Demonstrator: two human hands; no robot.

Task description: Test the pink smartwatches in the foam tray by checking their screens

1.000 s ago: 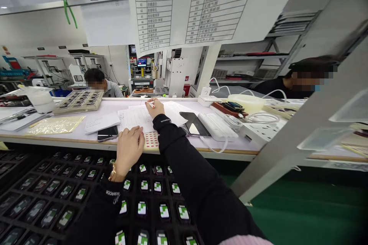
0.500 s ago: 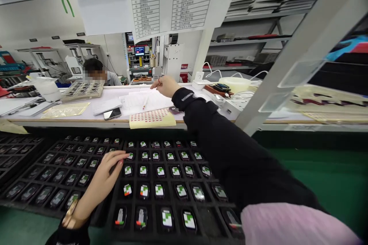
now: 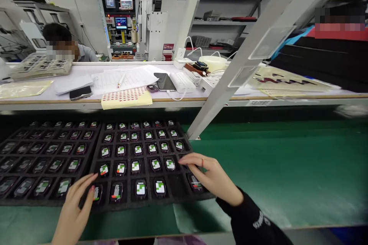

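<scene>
A black foam tray (image 3: 177,186) holds rows of square smartwatches, most with lit white-and-green screens. My left hand (image 3: 75,203) is over its front left corner, fingers stretched and apart. Under those fingertips lies a smartwatch with a striped screen (image 3: 97,195), partly covered. At the right edge of the tray, my right hand (image 3: 211,174) has its fingers extended, with a ring on one. It covers part of the last cells in the second row from the front. Just below the right hand lies a darker smartwatch (image 3: 196,183). One front-row cell has no watch.
A second tray of watches (image 3: 73,165) lies on the left. Behind, a shelf bears a phone (image 3: 80,92), papers (image 3: 107,80), a yellow sticker sheet (image 3: 126,97) and a power bank-like white box (image 3: 182,81). A slanted grey post (image 3: 218,95) stands right. One person sits opposite; another is at far right.
My right hand has come back from the shelf's papers to the tray's right side. The left hand has moved toward the tray's front left corner. The view has shifted right and down.
</scene>
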